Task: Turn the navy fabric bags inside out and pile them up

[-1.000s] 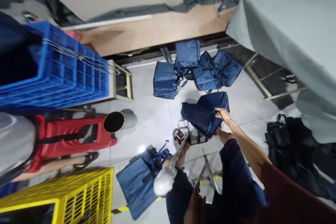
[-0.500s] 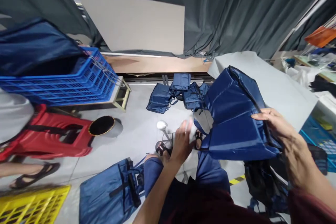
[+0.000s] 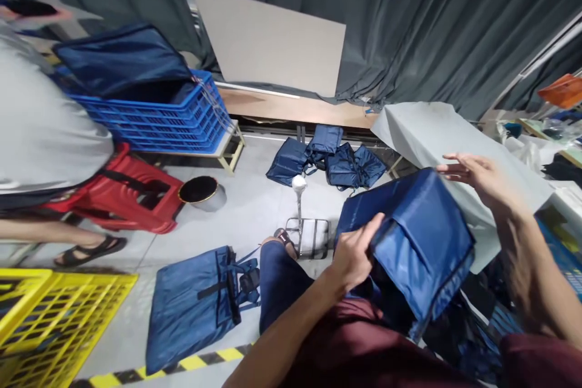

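A boxy dark-blue fabric bag (image 3: 413,236) rests tilted over my lap, its shiny side and a dark seam facing me. My left hand (image 3: 354,254) is closed on the bag's near left edge, the index finger lying along it. At the bag's upper right corner is my right hand (image 3: 473,176), fingers stretched out; whether the fingertips touch the fabric I cannot tell. Under the bag, its lower part and my right leg are hidden. Another blue bag (image 3: 191,309) with black straps lies flat on the floor to my left.
Several blue bags (image 3: 291,160) lie on the floor ahead. A person in a grey shirt (image 3: 50,109) sits on red stools (image 3: 136,200) at left, near a grey bin (image 3: 211,200), stacked blue crates (image 3: 200,121) and a yellow crate (image 3: 100,303). A metal stand (image 3: 300,218) stands before me.
The bag has turned and come down toward my lap. My left hand has moved from free air onto its edge. My right hand has let go of its side and opened. The view has shifted left.
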Demonstrator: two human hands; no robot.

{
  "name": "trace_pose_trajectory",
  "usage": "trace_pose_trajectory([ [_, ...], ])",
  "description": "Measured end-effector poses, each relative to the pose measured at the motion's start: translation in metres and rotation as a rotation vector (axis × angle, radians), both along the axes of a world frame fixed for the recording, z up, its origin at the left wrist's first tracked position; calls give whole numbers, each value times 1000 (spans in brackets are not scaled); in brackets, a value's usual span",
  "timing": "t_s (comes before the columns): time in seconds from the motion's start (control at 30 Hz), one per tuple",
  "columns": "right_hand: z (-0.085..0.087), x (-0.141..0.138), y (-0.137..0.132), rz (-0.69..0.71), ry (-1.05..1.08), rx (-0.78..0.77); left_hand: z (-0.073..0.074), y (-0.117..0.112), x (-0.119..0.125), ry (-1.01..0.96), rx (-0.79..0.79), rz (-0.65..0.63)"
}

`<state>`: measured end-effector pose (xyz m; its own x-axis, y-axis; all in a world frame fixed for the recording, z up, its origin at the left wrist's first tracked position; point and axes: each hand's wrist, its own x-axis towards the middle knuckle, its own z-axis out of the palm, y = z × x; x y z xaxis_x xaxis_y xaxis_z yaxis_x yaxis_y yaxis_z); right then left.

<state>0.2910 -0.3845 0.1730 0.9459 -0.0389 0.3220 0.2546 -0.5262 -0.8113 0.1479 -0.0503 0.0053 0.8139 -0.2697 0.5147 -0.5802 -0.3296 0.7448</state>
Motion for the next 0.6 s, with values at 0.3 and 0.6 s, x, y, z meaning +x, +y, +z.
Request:
trace_pose_trajectory([
  [0.3,-135,-137,156,264,-106,-373,25,44,29,383,171,566],
  [0.6,-166,-43,151,25,-327,-422,39,90,22,229,348,511],
])
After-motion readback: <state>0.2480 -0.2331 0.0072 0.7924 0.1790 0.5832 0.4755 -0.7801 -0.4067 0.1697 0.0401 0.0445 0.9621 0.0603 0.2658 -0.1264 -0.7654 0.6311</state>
